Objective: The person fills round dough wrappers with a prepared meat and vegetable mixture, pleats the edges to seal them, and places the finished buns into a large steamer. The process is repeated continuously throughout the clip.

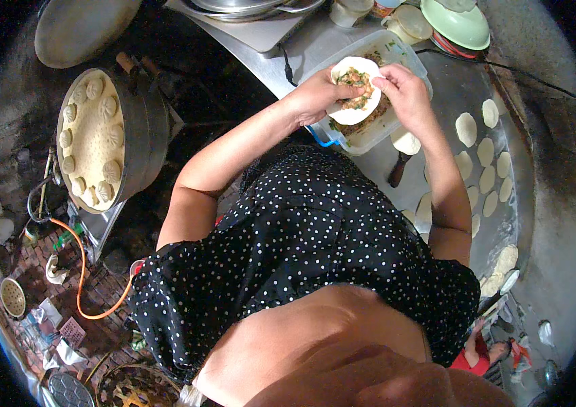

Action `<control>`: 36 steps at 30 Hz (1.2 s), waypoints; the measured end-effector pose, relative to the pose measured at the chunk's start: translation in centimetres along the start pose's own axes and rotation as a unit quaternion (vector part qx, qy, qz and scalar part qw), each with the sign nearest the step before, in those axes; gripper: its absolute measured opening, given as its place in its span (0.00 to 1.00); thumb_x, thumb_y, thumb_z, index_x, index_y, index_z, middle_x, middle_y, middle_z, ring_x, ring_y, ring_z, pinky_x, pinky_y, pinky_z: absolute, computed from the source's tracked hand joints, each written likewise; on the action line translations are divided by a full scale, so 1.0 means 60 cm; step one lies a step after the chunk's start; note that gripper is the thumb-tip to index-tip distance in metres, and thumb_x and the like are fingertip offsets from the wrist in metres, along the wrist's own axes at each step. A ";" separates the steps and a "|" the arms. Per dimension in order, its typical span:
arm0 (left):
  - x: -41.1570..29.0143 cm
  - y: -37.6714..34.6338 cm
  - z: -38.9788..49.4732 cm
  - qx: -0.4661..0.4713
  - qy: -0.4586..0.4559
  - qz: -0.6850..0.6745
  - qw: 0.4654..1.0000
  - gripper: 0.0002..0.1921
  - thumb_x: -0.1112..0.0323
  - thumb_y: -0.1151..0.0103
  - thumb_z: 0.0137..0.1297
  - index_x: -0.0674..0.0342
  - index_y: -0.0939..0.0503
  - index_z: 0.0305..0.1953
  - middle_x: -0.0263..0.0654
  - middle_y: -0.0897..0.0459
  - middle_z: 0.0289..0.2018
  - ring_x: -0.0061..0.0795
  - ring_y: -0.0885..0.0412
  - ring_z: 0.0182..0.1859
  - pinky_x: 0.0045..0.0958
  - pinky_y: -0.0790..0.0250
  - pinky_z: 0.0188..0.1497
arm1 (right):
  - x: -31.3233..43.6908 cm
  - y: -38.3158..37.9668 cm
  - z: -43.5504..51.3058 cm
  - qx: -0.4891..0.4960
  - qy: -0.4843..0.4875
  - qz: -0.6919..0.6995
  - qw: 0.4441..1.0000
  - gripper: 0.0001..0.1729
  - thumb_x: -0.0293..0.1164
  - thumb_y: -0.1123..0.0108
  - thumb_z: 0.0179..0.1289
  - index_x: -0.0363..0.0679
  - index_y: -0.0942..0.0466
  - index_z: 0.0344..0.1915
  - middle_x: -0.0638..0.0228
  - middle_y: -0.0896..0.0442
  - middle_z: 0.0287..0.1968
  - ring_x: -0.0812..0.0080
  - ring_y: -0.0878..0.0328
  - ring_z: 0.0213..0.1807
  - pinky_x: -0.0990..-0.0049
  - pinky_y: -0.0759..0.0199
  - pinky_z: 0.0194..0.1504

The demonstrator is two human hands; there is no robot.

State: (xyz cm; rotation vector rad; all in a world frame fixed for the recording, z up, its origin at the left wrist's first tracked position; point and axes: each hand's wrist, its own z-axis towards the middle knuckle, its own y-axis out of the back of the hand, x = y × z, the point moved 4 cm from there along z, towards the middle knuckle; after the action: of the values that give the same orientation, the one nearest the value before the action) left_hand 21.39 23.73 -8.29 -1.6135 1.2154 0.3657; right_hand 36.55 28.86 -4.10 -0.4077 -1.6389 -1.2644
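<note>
A round white dough wrapper (347, 116) lies across my left hand (318, 96), topped with a mound of minced filling (354, 89) flecked with green. My left thumb presses onto that filling. At the wrapper's right edge, my right hand (404, 94) pinches the dough between thumb and fingers. Both hands are over a clear plastic tub (395, 124) that holds more of the same filling (354, 126). Just below the tub, a dark-handled tool (396, 170) rests beside another dough round (406, 142).
Several flat dough rounds (466, 129) lie on the metal worktop (435, 84) at right, with a dough lump (507, 258) lower down. Pleated buns (107, 107) ring a steamer (142, 142) at left. An orange hose (82, 274) crosses the brick floor. Another person in red (473, 358) is at lower right.
</note>
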 end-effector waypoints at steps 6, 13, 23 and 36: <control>-0.014 -0.004 0.011 0.060 0.033 0.068 0.995 0.20 0.74 0.39 0.62 0.67 0.29 0.55 0.38 0.19 0.46 0.26 0.19 0.47 0.29 0.25 0.51 | 0.055 0.020 -0.003 -0.056 0.141 -0.143 0.978 0.09 0.30 0.37 0.58 0.38 0.24 0.36 0.60 0.25 0.32 0.58 0.24 0.35 0.62 0.29 0.37; -0.018 -0.007 0.024 0.117 0.062 0.155 0.979 0.22 0.74 0.39 0.60 0.68 0.29 0.56 0.38 0.18 0.45 0.24 0.20 0.46 0.27 0.24 0.48 | 0.075 0.023 -0.006 -0.007 0.202 -0.202 0.958 0.12 0.31 0.36 0.57 0.35 0.24 0.37 0.59 0.26 0.32 0.59 0.26 0.35 0.65 0.30 0.39; -0.033 -0.017 0.033 0.196 0.109 0.207 0.952 0.18 0.75 0.38 0.55 0.67 0.25 0.49 0.39 0.16 0.42 0.26 0.16 0.39 0.29 0.23 0.45 | 0.116 0.039 0.005 0.064 0.122 -0.133 0.982 0.11 0.31 0.38 0.58 0.34 0.26 0.33 0.57 0.26 0.33 0.53 0.25 0.37 0.60 0.31 0.40; -0.090 0.012 -0.004 0.298 0.094 0.065 0.948 0.35 0.69 0.42 0.64 0.64 0.46 0.70 0.46 0.30 0.61 0.31 0.23 0.57 0.32 0.25 0.57 | 0.106 0.050 -0.001 0.100 0.058 -0.064 0.991 0.08 0.26 0.39 0.62 0.34 0.26 0.37 0.69 0.30 0.29 0.81 0.34 0.30 0.81 0.36 0.35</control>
State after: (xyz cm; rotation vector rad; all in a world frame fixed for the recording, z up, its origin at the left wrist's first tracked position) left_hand 18.34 26.38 -4.60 -1.0623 1.4129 -0.0836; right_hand 35.88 28.17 2.87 -0.1055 -1.6942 -1.1794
